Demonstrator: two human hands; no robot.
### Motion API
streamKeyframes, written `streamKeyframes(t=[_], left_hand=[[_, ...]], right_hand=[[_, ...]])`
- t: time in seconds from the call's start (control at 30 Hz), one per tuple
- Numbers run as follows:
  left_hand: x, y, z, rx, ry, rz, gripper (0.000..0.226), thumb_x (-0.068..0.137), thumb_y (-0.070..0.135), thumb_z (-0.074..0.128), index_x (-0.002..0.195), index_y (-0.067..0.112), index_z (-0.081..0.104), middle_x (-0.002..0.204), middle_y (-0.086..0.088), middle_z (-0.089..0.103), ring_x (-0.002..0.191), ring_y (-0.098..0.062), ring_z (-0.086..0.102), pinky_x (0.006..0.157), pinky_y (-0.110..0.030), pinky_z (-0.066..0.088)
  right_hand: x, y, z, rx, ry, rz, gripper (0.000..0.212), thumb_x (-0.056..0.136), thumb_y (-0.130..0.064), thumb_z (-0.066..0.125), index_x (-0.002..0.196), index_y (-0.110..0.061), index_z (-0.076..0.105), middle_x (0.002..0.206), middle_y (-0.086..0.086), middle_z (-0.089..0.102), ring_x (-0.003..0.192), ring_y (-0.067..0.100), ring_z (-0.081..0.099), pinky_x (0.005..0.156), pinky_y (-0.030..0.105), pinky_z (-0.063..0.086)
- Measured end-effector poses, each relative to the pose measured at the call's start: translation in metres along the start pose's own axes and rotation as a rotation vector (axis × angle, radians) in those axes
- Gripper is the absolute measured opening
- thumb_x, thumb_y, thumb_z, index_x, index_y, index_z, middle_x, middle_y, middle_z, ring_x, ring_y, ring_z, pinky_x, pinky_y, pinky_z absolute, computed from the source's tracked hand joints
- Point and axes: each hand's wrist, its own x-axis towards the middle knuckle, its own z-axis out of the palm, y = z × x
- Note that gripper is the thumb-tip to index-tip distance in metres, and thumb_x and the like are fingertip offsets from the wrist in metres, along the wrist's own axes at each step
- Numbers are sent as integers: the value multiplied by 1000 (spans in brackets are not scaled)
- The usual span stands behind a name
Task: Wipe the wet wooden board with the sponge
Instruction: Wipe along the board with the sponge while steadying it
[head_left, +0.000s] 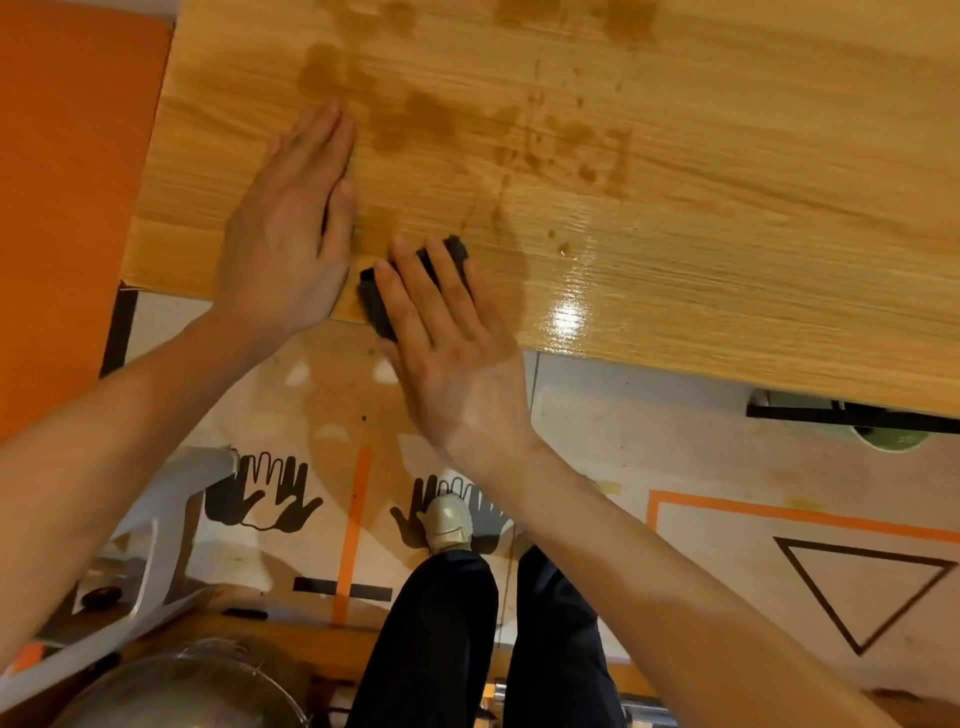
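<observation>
The wooden board (675, 182) fills the upper part of the view, with dark wet patches (426, 114) across its middle and a glossy wet sheen at its near edge. A dark sponge (382, 306) lies at the board's near edge, pressed flat under the fingers of my right hand (447, 338). My left hand (291, 228) rests flat on the board just left of the sponge, fingers together and pointing away from me, holding nothing.
An orange surface (67, 208) borders the board on the left. Below the board is a floor with hand prints, orange tape and a black triangle (862, 592). A metal bowl (182, 691) sits at the bottom left, beside my legs and shoe (449, 525).
</observation>
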Motion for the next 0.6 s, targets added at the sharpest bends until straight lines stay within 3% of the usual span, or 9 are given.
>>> streamKeyframes(t=[0.17, 0.33, 0.5, 0.6], left_hand=[[-1, 0, 1, -18, 16, 13, 51, 111, 28, 24, 157, 6, 28, 167, -8, 21, 155, -18, 17, 128, -35, 11], [-1, 1, 4, -31, 24, 21, 52, 110, 27, 26, 157, 4, 28, 166, -10, 21, 155, -22, 17, 128, -36, 10], [1, 3, 2, -37, 24, 18, 52, 110, 26, 27, 157, 4, 27, 166, -10, 21, 156, -20, 17, 128, -35, 9], [1, 1, 1, -40, 27, 21, 52, 110, 26, 26, 157, 4, 27, 166, -10, 22, 155, -20, 17, 128, -35, 10]], right_hand=[[-17, 28, -29, -19, -144, 3, 48, 104, -33, 38, 145, -9, 38, 154, 9, 34, 146, 25, 23, 120, 44, 20], [-52, 83, -73, -71, -233, 245, 52, 104, -34, 24, 152, -13, 21, 161, 2, 16, 150, 18, 5, 123, 40, 10], [32, 117, -68, -70, -144, 484, 52, 105, -33, 22, 153, -14, 14, 162, 6, 8, 150, 24, 1, 123, 41, 3], [27, 104, -61, -65, -125, 498, 51, 105, -30, 22, 153, -17, 13, 162, 5, 8, 150, 25, 1, 122, 44, 4]])
